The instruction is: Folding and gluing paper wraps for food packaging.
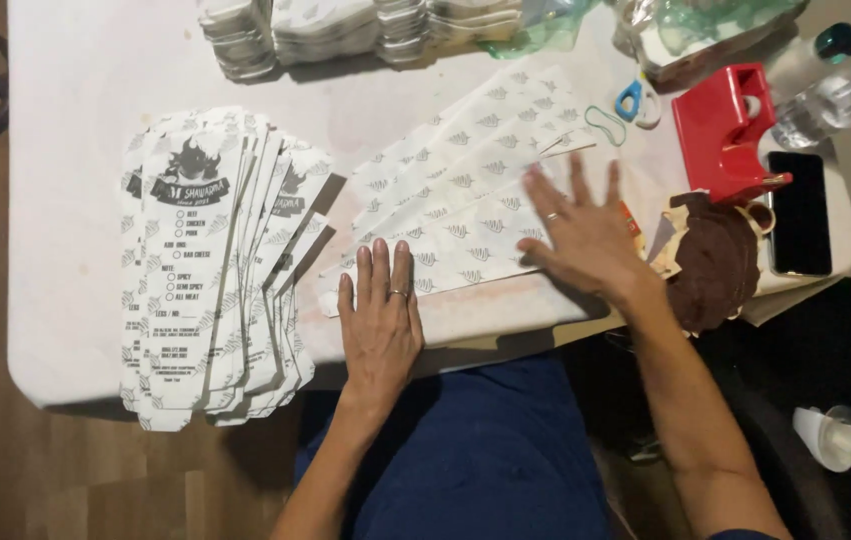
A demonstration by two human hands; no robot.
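Both hands lie flat and open-palmed on the fanned paper sleeves [465, 200], whose long axis runs toward two o'clock; the right hand [580, 235] rests farther up (left hand [380, 325] pins the near end).

Left hand [381, 322] and right hand [581, 232] flat on fanned patterned paper sheets [465, 200], printed flat cartons [210, 270] beside, white table [75, 200]

This looks like a small food shop's packing spot. A white desk [75, 300] holds stacks of flat printed food boxes [210, 270], paper sleeves [465, 190], scissors [635, 100] and a red tape holder [725, 130].
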